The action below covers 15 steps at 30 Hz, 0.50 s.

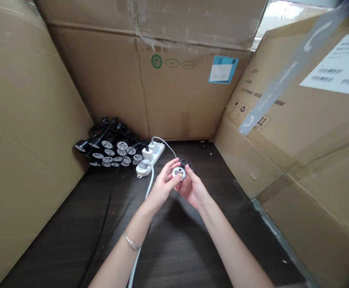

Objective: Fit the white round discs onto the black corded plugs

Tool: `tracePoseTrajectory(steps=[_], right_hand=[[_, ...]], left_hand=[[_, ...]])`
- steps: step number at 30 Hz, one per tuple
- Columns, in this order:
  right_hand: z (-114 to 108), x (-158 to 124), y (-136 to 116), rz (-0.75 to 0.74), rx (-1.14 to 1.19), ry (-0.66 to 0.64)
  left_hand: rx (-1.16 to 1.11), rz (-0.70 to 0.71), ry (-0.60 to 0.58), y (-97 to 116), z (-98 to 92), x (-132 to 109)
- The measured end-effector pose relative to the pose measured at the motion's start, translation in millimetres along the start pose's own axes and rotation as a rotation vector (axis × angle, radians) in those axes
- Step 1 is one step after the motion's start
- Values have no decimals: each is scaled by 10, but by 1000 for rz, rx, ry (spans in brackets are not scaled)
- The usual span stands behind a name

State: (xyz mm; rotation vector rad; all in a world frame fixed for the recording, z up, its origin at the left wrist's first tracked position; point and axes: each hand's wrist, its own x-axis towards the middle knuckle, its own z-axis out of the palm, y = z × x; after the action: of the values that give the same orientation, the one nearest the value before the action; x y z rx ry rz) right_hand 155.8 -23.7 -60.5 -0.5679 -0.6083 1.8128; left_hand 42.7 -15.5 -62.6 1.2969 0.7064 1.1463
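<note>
You hold a round socket (178, 173) between both hands, its white face tilted up toward you, over the middle of the dark table (174, 256). Your left hand (164, 186) pinches its near edge between thumb and fingers (171, 170). Your right hand (192, 188) curls around it from the other side, so the two hands nearly meet beneath it. Black parts (186, 163) stick out behind the white face; you can't tell how they join it.

Just beyond your hands lies a white power strip (155, 154) with white plugs (144, 166) in it. A thin white cable (165, 141) arcs from it toward the socket and goes out of sight behind your hands. A thicker white cable (148, 192) runs down under your left forearm, which wears a bracelet (131, 241). Left of the strip, a heap of similar sockets (110, 150) sits in the corner. A black cable (102, 216) crosses the table. Cardboard walls (27, 120) surround all of this.
</note>
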Motion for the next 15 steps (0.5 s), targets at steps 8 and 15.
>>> tracePoseTrajectory(steps=[8, 15], right_hand=[[-24, 0, 25, 23, -84, -60], [-63, -13, -16, -368, -584, 343]], left_hand=[[-8, 17, -52, 48, 32, -49], [146, 152, 129, 11, 60, -17]])
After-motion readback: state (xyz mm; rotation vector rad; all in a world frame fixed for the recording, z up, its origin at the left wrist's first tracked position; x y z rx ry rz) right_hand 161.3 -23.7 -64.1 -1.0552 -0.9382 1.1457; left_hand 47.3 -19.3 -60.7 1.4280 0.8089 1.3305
